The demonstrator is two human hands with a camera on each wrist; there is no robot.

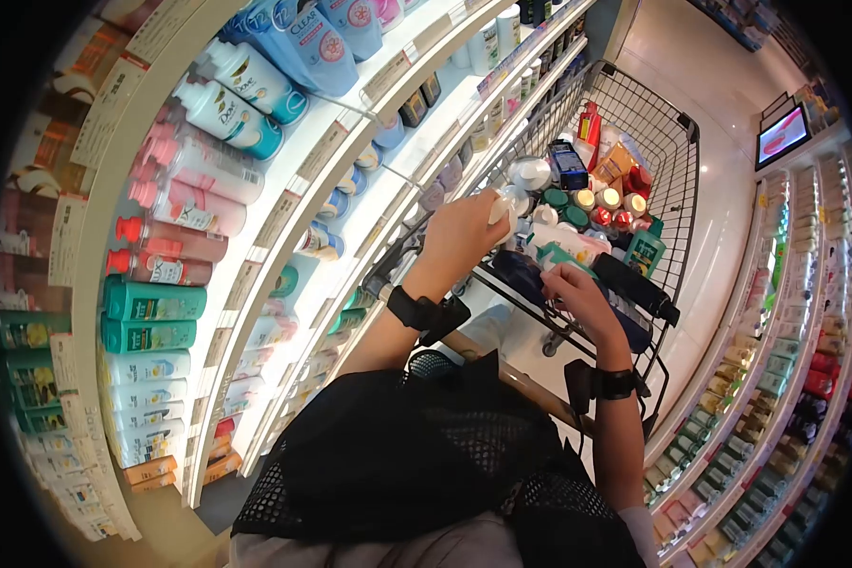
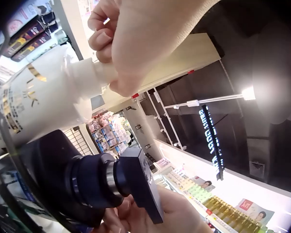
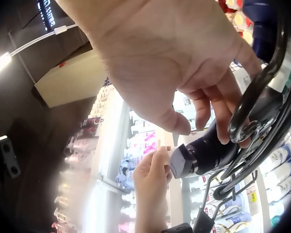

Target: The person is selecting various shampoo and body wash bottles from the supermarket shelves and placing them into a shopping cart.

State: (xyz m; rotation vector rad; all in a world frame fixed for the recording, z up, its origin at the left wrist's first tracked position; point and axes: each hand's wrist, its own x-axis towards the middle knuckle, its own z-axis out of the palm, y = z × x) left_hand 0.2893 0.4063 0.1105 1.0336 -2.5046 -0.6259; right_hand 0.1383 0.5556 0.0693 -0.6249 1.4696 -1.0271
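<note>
- Where the left hand pinches its pump top, fingers curled, the white bottle lies tilted at the near end of the cart, on the shelf side.
- Just beside it is a navy pump bottle.
- Near that, the right hand hangs half open, fingers loosely bent, thumb apart, nothing in its grasp; whether the fingertips touch anything, I cannot tell.
- Farther in are piled bottles, including a green bottle.
- Stocked shelves stand alongside.
</note>
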